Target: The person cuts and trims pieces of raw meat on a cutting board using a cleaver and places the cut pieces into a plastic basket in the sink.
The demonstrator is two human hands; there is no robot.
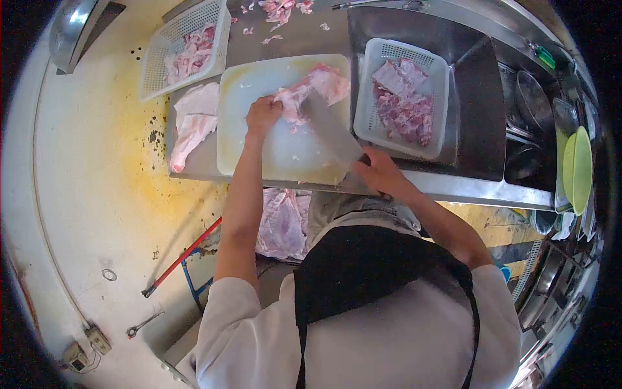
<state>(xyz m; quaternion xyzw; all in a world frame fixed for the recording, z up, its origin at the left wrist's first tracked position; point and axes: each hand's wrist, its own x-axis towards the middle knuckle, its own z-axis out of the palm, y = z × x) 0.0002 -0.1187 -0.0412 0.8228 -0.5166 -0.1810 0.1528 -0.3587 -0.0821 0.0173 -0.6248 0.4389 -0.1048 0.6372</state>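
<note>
A piece of raw meat on the bone (pixel 324 84) lies on the far right part of the white cutting board (pixel 249 146). My left hand (pixel 264 115) is closed on the narrow left end of this meat. In my right hand (pixel 378 170) is the dark handle of a cleaver (pixel 334 133), at the board's near right edge. The wide blade slants up and left, its tip end at the meat; motion blurs it, so whether it touches the meat I cannot tell. Small scraps of meat dot the board.
Left of the board lies another leg of meat (pixel 196 120). A white basket (pixel 152 68) of meat stands at the far left, another basket (pixel 444 104) of cut meat in the sink at right. More meat (pixel 282 223) sits below the counter edge. Scraps (pixel 278 10) lie beyond the board.
</note>
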